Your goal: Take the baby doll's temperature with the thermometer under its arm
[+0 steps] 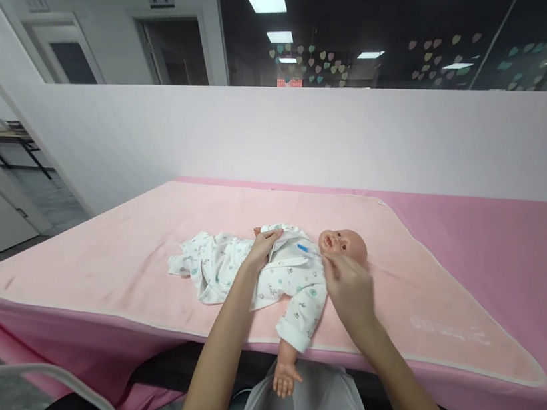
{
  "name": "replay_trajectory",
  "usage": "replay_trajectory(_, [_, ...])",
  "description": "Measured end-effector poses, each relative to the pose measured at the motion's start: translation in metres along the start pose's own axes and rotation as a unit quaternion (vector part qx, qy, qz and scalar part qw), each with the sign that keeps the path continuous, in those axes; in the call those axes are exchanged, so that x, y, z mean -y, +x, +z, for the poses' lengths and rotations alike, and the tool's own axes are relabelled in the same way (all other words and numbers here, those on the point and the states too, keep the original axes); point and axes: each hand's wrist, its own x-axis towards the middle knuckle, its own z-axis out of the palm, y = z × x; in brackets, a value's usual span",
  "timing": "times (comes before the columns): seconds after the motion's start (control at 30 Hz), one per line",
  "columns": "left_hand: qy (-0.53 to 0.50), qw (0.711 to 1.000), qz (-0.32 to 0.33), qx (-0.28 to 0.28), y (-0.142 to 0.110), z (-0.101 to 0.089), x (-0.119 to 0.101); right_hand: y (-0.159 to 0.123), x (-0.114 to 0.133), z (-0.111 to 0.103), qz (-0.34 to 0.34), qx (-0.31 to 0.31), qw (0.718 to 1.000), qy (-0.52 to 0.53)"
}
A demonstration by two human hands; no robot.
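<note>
A baby doll lies on its back with its head to the right, dressed in a white printed baby outfit. My left hand is closed on the outfit's front flap at the doll's chest, lifting the cloth a little. Over the collar, my right hand pinches a thin pale stick with a blue end. That blue end points left, above the chest, and its exact kind is too small to tell. One doll arm hangs past the near table edge.
Beneath the doll spreads a peach mat with a white border, on a pink tablecloth. A low white wall runs along the far side, with dark glass above. A curved metal bar is at lower left.
</note>
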Motion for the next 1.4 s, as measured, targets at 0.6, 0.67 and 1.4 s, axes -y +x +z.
replay_trajectory(0.6, [0.514,0.845,-0.003,-0.145,0.068,-0.001,-0.013,0.073,0.012,0.117,0.044,0.291,0.949,-0.11])
replay_trajectory(0.67, [0.576,0.805,0.038,-0.137,0.07,0.0,-0.01,0.073,0.013,0.119,0.044,0.289,0.949,-0.115])
replay_trajectory(1.4, [0.672,0.737,-0.004,-0.073,0.032,-0.018,-0.003,0.072,-0.058,0.049,0.085,0.186,0.972,-0.116])
